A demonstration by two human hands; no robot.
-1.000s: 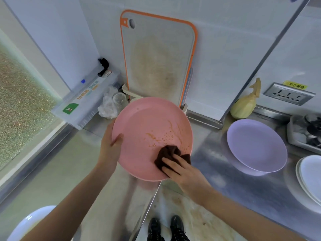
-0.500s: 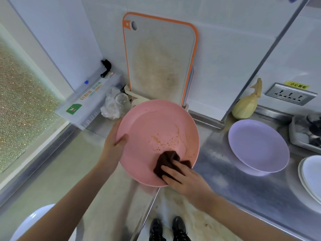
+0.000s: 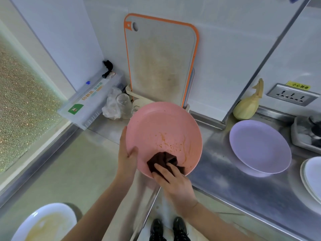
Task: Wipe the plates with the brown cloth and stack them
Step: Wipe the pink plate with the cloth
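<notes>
The pink plate (image 3: 161,133) was held up above the steel counter (image 3: 225,185), in front of the corner, tilted so its inner face turned toward the camera. Orange-brown streaks and specks (image 3: 172,145) marked its lower middle. The left hand (image 3: 126,157) gripped the plate's left rim, thumb lying over the inner face and the other fingers hidden behind the plate. The right hand (image 3: 175,185) pressed the brown cloth (image 3: 163,162) against the plate's lower part, just below the stains; its fingers (image 3: 160,168) lay slightly spread over the bunched cloth, their tips curled into the folds.

To the right, a purple plate (image 3: 260,146) sat on the counter, well apart from the pink one. At the right edge of the view, white plates (image 3: 312,178) lay stacked, only partly in view. At the lower left, a white plate (image 3: 46,223) with a yellowish smear across it rested on the counter.

Behind the pink plate, a grey cutting board (image 3: 161,61) with an orange rim stood upright against the wall in a holder. Left of it were a crumpled clear bag (image 3: 112,105), a glass jar (image 3: 124,103) and a long clear box (image 3: 92,100) with a green label. A yellow squash (image 3: 248,105) leaned in the back right corner, near a wall socket (image 3: 291,95). Black shoes (image 3: 168,228) showed on the floor below.
</notes>
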